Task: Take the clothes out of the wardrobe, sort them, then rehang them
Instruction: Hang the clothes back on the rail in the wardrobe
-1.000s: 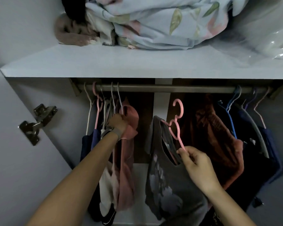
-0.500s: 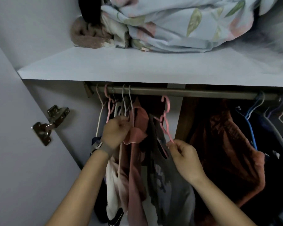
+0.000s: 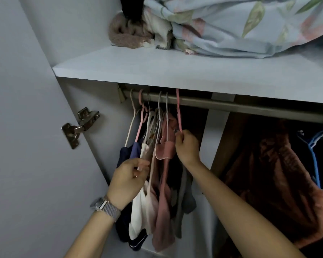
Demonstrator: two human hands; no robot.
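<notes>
Under the white shelf (image 3: 175,71), a grey rail (image 3: 250,108) runs across the wardrobe, and a bunch of hangers crowds its left end. The right hand (image 3: 186,146) pinches the stem of a pink hanger (image 3: 178,112) whose hook sits over the rail; the grey garment (image 3: 185,198) below it is mostly hidden behind a dusty-pink garment (image 3: 164,202) just to its left. The left hand (image 3: 129,177), with a mesh-band watch (image 3: 105,206) at the wrist, has its fingers curled at the edge of the pale garments (image 3: 144,202); I cannot tell whether it grips them. A navy item (image 3: 126,153) hangs furthest left. Well apart to the right hangs a rust-brown fleece (image 3: 268,174), beside a blue hanger (image 3: 314,151). A floral quilt (image 3: 241,27) and a brown fuzzy bundle (image 3: 125,36) lie on the shelf. A metal hinge (image 3: 78,125) sits on the open door (image 3: 26,146).
</notes>
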